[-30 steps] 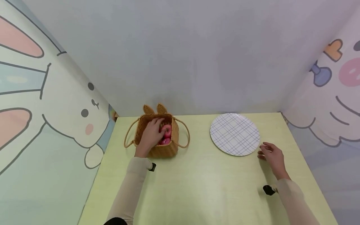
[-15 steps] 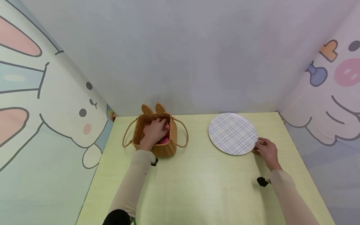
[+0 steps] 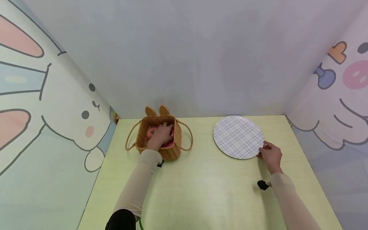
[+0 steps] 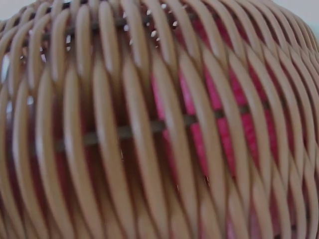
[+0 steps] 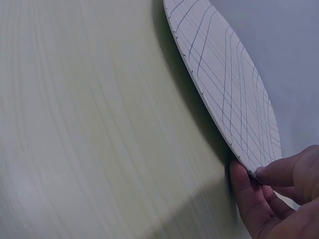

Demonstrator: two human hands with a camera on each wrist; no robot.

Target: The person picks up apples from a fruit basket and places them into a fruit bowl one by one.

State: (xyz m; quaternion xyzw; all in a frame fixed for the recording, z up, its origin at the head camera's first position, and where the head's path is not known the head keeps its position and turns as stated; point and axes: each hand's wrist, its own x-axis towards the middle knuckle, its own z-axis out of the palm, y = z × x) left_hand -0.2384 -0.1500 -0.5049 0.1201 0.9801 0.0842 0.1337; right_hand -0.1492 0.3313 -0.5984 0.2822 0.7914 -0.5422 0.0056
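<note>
My left hand reaches down into a wicker basket, its fingers over the fruit at the right side. The fingertips are hidden, so a grip cannot be made out. A red apple-like fruit shows left of the hand. The left wrist view is filled by the basket's woven wall, with bright pink-red showing through the gaps. A round white plate with a blue grid lies on the table. My right hand pinches its right rim, thumb on top and fingers under the edge.
The pale yellow table runs under both things. A grey back wall rises behind it. Cartoon-printed side walls flank the table. The basket has two side handles and two woven ears at the back.
My left hand has gone deeper into the basket and moved right, covering the apple there and uncovering fruit on the left. My right hand has moved left and taken hold of the plate's rim.
</note>
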